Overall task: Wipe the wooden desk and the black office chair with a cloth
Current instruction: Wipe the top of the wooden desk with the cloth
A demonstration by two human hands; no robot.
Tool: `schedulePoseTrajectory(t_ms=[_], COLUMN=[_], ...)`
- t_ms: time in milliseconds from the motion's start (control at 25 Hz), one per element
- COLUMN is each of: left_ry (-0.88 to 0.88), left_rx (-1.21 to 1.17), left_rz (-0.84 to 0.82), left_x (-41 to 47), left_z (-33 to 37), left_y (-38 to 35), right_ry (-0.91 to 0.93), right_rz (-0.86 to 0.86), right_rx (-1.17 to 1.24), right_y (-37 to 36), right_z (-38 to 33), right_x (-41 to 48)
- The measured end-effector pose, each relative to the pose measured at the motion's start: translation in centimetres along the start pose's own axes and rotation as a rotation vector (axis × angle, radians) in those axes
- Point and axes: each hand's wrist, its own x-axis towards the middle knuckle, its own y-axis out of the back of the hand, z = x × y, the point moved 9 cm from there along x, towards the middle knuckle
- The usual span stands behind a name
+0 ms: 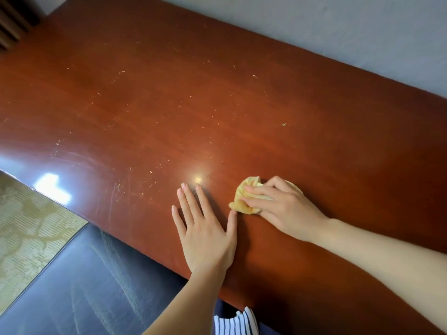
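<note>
Bunching up a yellow cloth, the right hand is curled round it, so that grip is holding the cloth down on the reddish wooden table. Left hand is laid flat beside it, fingers spread wide, nothing held. Black office chair is tucked at the near edge, over patterned carpet.

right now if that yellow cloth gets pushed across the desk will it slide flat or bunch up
Probably bunch up: the crumpled yellow cloth already lies in soft folds under the right hand, so it looks limp, not stiff. It seems light and thin. The glossy reddish-brown wooden desk reflects light, so the cloth should glide easily under the pressing fingers.
</note>
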Motion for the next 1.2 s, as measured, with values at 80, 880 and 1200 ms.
schedulePoseTrajectory(t_ms=[80, 880, 1200], left_ry=[0.007, -0.002, 0.011], left_rx=[-0.015, -0.015, -0.027], left_rz=[0.007, 0.072, 0.038], left_x=[0.0, 0.1, -0.1], left_z=[-0.1, -0.1, -0.3], left_y=[0.1, 0.3, 0.3], right_ry=[-0.002, -0.708, -0.036], right_rz=[-0.035, 0.288, 0.006], right_rx=[0.001, -0.059, 0.011], right_y=[1.0, 2.3, 1.0], right_z=[1.4, 9.7, 1.9], right_x=[-1.2, 7.1, 2.0])
